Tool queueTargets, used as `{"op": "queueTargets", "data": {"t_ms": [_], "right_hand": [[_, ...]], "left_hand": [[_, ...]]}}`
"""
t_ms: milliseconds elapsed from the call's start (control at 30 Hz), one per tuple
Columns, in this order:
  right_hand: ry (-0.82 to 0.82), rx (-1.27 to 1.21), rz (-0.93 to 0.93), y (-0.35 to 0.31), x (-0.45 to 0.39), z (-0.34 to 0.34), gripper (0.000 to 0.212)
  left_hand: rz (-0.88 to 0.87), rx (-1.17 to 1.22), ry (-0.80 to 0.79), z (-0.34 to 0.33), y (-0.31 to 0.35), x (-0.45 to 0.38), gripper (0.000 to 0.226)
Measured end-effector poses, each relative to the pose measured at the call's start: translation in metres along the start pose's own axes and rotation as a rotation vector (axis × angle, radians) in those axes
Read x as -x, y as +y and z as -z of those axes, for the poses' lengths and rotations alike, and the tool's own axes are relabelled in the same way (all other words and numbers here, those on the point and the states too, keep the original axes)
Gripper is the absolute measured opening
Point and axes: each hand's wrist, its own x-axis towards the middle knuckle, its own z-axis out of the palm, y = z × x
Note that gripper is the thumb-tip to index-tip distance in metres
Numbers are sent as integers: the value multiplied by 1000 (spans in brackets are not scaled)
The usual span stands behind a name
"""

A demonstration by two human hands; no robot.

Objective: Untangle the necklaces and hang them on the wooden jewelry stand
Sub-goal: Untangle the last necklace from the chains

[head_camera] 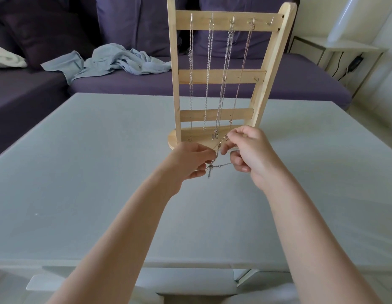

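A wooden jewelry stand (221, 74) rises upright at the table's far middle. Several silver chains (208, 69) hang from the hooks on its top bar; the rightmost hook (271, 21) is bare. Just in front of the stand's base, both hands hold a thin silver necklace with a cross pendant (210, 172) above the table. My left hand (190, 163) pinches the chain near the pendant. My right hand (247, 150) pinches the chain higher up, its fingers curled round it. The pendant dangles between the hands.
The stand sits on a pale grey-blue table (103, 172). Behind the table is a purple sofa (146, 84) with a crumpled light blue cloth (116, 62) on it. A white side table (344, 49) with cables stands at the back right.
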Motion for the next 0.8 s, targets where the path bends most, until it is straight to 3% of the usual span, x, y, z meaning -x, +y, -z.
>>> {"op": "queueTargets", "data": {"t_ms": [367, 567, 800], "right_hand": [[-7, -60, -58, 1, -1, 0, 13], [-56, -46, -110, 1, 0, -1, 15], [-2, -153, -107, 0, 0, 0, 15]], "left_hand": [[24, -3, -16, -2, -1, -3, 3], [3, -53, 45, -4, -3, -3, 15], [-4, -23, 14, -1, -1, -2, 4]]}}
